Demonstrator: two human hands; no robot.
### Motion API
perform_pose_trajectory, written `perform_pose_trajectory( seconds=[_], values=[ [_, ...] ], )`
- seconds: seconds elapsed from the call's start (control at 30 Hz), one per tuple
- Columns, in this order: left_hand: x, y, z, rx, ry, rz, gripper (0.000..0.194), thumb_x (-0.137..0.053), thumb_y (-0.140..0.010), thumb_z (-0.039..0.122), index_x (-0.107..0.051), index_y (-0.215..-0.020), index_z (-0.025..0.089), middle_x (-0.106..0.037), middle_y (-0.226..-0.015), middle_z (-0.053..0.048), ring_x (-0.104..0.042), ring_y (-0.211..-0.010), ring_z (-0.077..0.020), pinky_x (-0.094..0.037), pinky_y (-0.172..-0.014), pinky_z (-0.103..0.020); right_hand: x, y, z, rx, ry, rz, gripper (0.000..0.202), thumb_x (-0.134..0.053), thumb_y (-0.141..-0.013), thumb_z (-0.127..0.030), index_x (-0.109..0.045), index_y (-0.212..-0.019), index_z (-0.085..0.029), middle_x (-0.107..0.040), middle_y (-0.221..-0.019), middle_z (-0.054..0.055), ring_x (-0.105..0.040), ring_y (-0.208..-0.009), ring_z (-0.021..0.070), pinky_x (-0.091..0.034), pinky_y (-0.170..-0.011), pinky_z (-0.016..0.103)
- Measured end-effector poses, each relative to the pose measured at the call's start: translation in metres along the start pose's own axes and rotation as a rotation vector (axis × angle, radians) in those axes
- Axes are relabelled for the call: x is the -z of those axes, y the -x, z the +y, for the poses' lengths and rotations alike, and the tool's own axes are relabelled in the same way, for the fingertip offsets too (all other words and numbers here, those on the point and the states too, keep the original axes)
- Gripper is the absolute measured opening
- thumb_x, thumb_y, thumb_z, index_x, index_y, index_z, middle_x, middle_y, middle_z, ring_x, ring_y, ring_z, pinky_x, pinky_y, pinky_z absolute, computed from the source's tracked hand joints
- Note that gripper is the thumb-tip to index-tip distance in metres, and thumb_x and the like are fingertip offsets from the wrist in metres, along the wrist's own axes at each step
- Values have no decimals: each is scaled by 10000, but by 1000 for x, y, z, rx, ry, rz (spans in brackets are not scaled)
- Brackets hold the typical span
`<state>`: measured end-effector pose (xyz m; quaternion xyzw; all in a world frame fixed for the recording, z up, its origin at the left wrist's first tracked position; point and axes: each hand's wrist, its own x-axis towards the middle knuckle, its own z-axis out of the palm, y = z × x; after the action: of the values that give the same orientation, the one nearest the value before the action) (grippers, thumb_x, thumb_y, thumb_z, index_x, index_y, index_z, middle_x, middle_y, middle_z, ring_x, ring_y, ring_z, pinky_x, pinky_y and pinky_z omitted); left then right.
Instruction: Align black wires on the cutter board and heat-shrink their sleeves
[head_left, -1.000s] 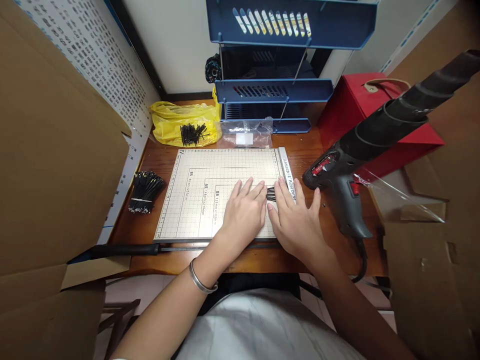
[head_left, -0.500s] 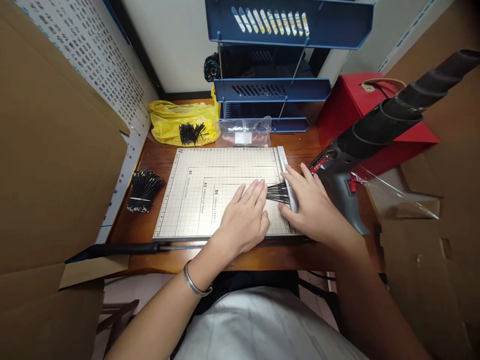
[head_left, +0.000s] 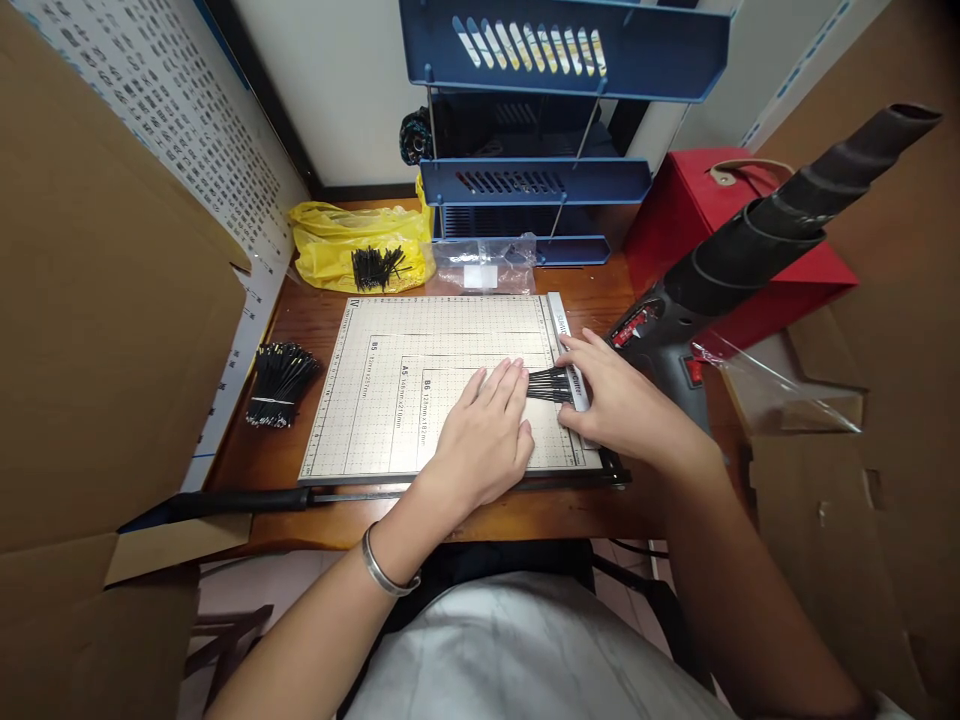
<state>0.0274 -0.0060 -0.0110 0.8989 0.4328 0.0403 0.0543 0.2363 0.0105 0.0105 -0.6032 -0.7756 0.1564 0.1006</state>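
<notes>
My left hand (head_left: 487,435) lies flat on the cream gridded cutting board (head_left: 375,400), its fingertips over the left part of a spread of thin black strips (head_left: 549,385). The strips run sideways from under those fingers to the board's pale right-hand rail (head_left: 561,325). My right hand (head_left: 619,400) rests over the rail, thumb and fingers apart on either side of the strips' right ends. Whether it grips anything is hidden in part, but the fingers look spread. The cutter's long black handle (head_left: 240,500) lies along the board's front edge at the left.
A tied bundle of black strips (head_left: 281,385) lies left of the board. Behind it are a yellow bag (head_left: 322,250) with short black pieces (head_left: 377,267), a clear bag (head_left: 480,275) and a blue rack (head_left: 532,182). A black blower (head_left: 742,260) and red box (head_left: 810,290) stand right.
My right hand's fingers have drawn closer around the strips' right ends at the rail. My left hand stays flat on the strips. The whole view has shifted slightly.
</notes>
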Motion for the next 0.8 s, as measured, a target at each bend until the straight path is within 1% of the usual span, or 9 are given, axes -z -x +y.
perform_pose_trajectory(
  seconds=[0.17,0.3,0.4,0.57,0.8],
  values=[
    [0,-3,5,-27,-31,25,618,-301,-1069,292,-331,-1587,-43,-303,-1686,-209,-262,-1589,-298,-178,-1320,-463,0,1,-1,-4,-34,24,454,-613,-788,-239,-638,-1238,-179,-453,-1620,53,-278,-1583,324,-365,-1275,519],
    [-1,-9,15,-61,-16,10,639,-307,-1067,324,-335,-1581,-53,-304,-1683,-221,-247,-1593,-305,-173,-1321,-439,-2,3,-2,-14,-62,45,455,-610,-783,-220,-642,-1235,-179,-461,-1614,68,-303,-1573,334,-379,-1257,540],
    [-3,-11,19,-53,1,8,648,-311,-1068,345,-333,-1579,-53,-287,-1688,-227,-232,-1596,-312,-195,-1316,-440,-2,4,-2,-24,-79,51,464,-610,-775,-208,-643,-1238,-187,-465,-1611,69,-315,-1566,342,-395,-1239,557],
    [-6,-10,19,-45,14,9,656,-309,-1072,348,-299,-1596,-46,-236,-1709,-218,-194,-1607,-308,-175,-1322,-435,-2,6,-2,-44,-87,52,466,-619,-773,-216,-649,-1238,-206,-473,-1607,45,-304,-1570,348,-409,-1227,553],
    [-8,-10,19,-49,19,42,647,-310,-1074,349,-326,-1585,-48,-265,-1696,-227,-213,-1599,-312,-210,-1314,-442,-10,9,1,-41,-126,104,399,-593,-808,-218,-670,-1199,-210,-498,-1588,39,-309,-1571,327,-428,-1217,530]
  ],
)
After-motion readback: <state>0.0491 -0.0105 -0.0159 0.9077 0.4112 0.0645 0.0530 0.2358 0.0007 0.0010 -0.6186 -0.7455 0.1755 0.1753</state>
